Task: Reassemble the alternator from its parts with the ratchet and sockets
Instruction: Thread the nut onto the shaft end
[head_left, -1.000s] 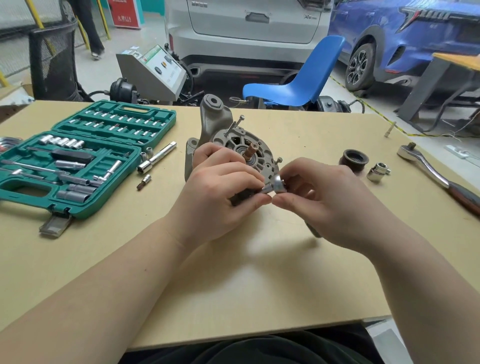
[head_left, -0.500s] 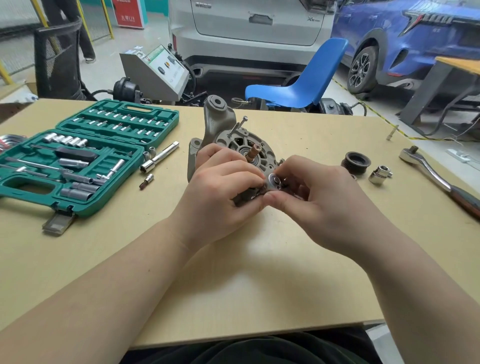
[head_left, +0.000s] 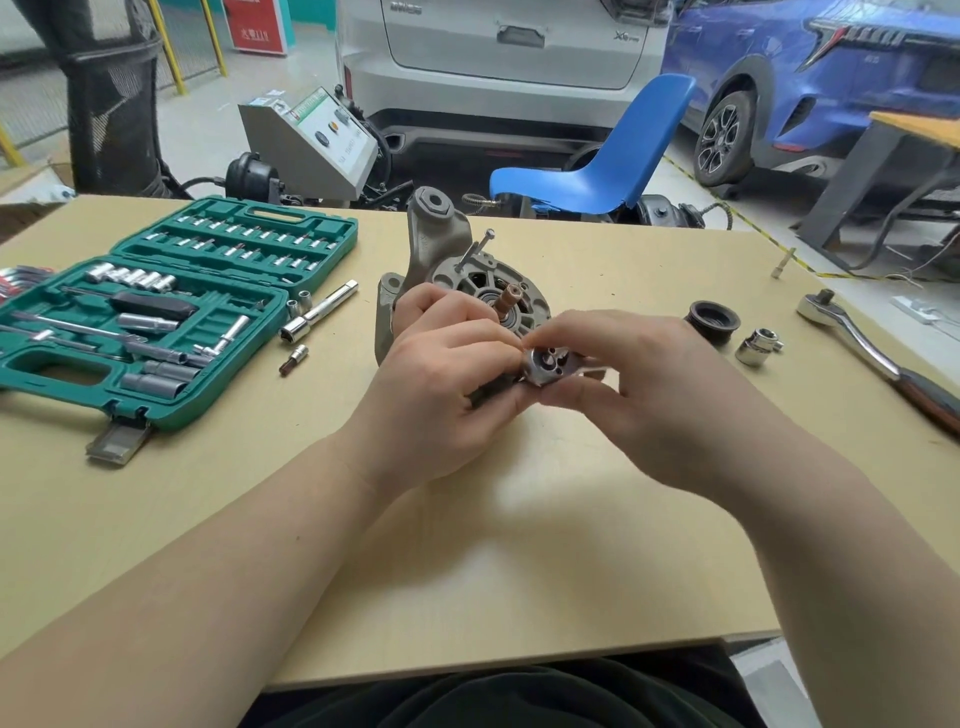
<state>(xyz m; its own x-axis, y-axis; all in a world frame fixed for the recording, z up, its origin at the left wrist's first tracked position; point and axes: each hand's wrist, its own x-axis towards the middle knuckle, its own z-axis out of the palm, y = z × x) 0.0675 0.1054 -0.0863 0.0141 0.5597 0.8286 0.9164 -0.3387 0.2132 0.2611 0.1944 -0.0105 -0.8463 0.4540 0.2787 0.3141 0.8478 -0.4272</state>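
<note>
2 hands at work on 1 alternator (head_left: 467, 291), standing on edge at mid-table (head_left: 519, 571): cast metal, judged heavy and rigid, best gripped by the housing rim. Left hand (head_left: 441, 384) curls round its near side, steadying it. Small drilled metal part (head_left: 545, 366), judged light, hard and slippery, pinched between fingertips of both hands, right hand (head_left: 649, 384) taking its right edge. Ratchet (head_left: 857, 343) lies well apart, untouched.

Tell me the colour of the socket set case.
Dark green socket set case, seen in the head view.
</note>
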